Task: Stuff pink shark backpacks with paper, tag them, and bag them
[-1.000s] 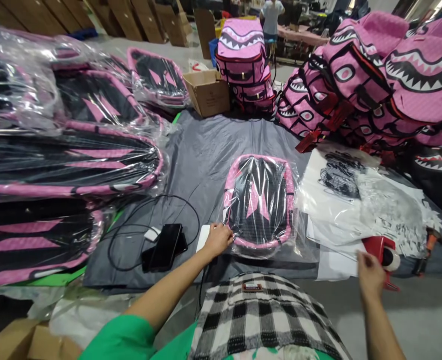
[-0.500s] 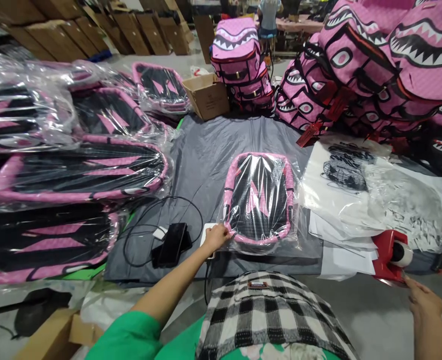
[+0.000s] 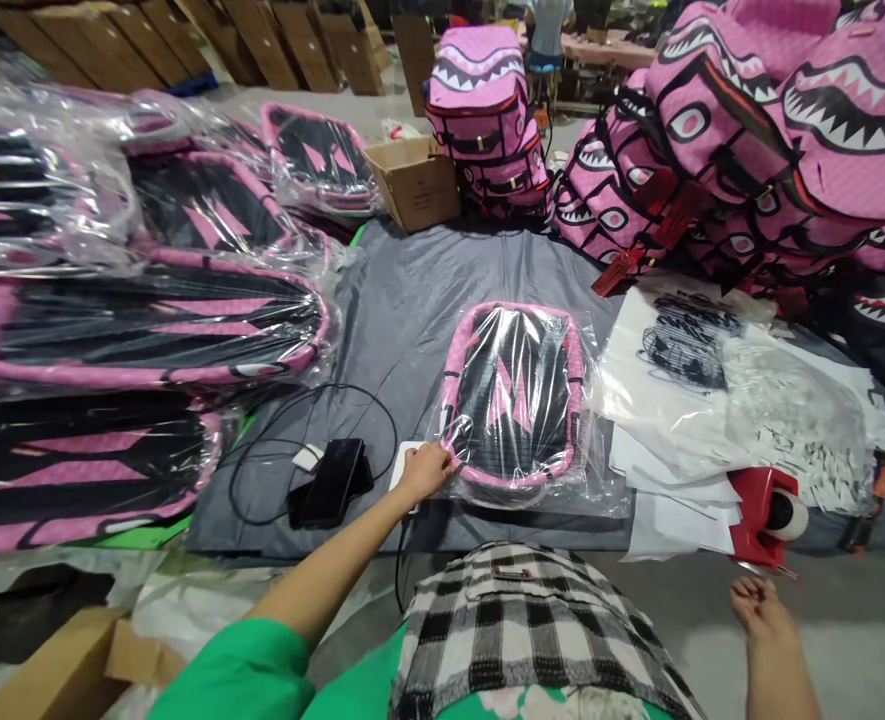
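A pink and black backpack lies back side up inside a clear plastic bag on the grey cloth. My left hand is closed at its lower left corner, fingers pinching the plastic there. Partly under that hand is a flat white object with a cable. Off the front edge, my right hand hangs just below a red tape dispenser, apart from it. Its fingers are curled together; whatever they hold is too small to make out.
Bagged backpacks are piled at the left. Unbagged pink backpacks are heaped at the back right. Two phones and a looped cable lie left of me. White sheets, small tags and an orange-handled tool lie right.
My right hand has moved left and away from the tape dispenser's front edge, its fingers now more curled. My left hand stays at the bag's corner. The whole view has shifted slightly.
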### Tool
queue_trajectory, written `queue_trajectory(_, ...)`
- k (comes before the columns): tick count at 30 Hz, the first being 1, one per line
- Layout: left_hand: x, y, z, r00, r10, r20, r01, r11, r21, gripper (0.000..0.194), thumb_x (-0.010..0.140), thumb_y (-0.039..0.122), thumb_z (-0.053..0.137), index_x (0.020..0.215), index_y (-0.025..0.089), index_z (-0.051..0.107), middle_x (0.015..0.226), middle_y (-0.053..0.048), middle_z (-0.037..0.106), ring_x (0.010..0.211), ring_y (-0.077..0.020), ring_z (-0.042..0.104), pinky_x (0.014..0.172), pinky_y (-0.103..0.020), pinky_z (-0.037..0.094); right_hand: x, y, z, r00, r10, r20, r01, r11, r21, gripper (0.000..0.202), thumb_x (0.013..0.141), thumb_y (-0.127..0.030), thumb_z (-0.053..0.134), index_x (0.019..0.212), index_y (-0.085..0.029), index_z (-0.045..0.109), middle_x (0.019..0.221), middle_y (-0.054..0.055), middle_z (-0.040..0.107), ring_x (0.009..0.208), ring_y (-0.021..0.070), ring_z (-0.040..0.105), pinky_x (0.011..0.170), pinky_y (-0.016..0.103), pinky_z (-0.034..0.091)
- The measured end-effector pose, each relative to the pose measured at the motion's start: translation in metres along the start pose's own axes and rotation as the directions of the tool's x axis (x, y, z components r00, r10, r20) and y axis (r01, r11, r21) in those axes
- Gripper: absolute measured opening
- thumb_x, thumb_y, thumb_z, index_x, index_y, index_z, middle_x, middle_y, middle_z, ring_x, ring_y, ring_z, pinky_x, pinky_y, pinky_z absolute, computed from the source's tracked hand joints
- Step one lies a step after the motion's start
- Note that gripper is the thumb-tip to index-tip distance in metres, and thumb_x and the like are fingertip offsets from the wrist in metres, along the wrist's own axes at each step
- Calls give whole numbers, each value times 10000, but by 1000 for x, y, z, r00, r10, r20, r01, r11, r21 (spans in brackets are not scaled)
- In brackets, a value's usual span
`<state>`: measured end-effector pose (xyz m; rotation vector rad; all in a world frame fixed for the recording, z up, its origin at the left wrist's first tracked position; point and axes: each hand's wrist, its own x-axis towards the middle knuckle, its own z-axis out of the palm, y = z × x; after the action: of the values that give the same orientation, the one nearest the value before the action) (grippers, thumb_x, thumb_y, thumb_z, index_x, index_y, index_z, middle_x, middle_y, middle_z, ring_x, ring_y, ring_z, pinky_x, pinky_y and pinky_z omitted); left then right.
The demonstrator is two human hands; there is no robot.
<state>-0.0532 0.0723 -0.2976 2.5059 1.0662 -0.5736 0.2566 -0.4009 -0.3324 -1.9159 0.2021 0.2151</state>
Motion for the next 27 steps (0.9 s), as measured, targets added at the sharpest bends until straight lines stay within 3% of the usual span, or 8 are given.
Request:
queue_trajectory(4,-2,1,-3,999,31,-24,-32,999,-25,245,937,311,531,909,184,739,1116,-141,699,1126,-338,600,938,-474,405,-39,-25,81,966,-11,257,-11,996,86,540,679,-671,574,581,-255,243,527,-69,255,424,120,285,405,279,315)
queue_trajectory(6,-1,0,-4,998,55,-35,-56,998,-34,240,933,315,533,912,192,739,1119,-141,702,1126,-343,598,932,-473,400,-71,-53,131,832,-88,547,6,989,149,526,780,-685,556,648,-256,283,567,-89,243,452,110,275,432,246,302)
queue_trajectory(9,1,-3,-6,995,86,-41,-88,995,-50,208,917,319,560,912,214,739,1121,-126,709,1120,-331,602,923,-455,402,-123,-104,211,401,-259,879,376,921,100,413,874,-624,553,761,-243,439,623,-69,389,540,116,396,523,237,352)
queue_trajectory(11,2,-4,-7,994,99,-47,-102,993,-62,187,905,321,581,902,224,741,1119,-120,713,1116,-325,607,923,-445,404,-152,-133,261,83,-219,972,721,687,93,330,958,-520,493,805,-227,510,732,-23,537,667,136,506,633,249,399)
queue_trajectory(13,3,-5,-8,992,109,-58,-113,991,-74,175,902,320,590,898,231,741,1117,-114,716,1114,-318,610,931,-442,402,-174,-149,306,-84,-50,995,919,382,97,211,969,-403,533,857,-229,575,829,-2,632,776,158,575,707,256,401)
queue_trajectory(15,3,-5,-8,990,118,-73,-124,989,-86,178,906,318,588,913,226,740,1111,-112,718,1105,-309,612,940,-449,401,-185,-154,340,-106,54,993,973,214,92,89,924,-323,628,896,-239,619,880,7,680,863,183,616,754,264,395)
queue_trajectory(19,2,-5,-7,985,137,-108,-149,983,-108,209,913,309,574,955,193,742,1118,-138,714,1115,-313,604,962,-472,391,-178,-148,374,-11,88,996,991,134,0,197,851,-344,736,972,-235,625,830,8,695,845,204,645,715,265,391)
queue_trajectory(27,8,-2,-3,975,145,-167,-169,975,-146,199,881,274,572,910,226,763,1098,-137,720,1129,-333,597,1011,-491,346,-176,-150,353,101,-17,995,993,66,-100,119,941,-301,612,1024,-217,595,1059,55,690,956,182,636,751,259,405)
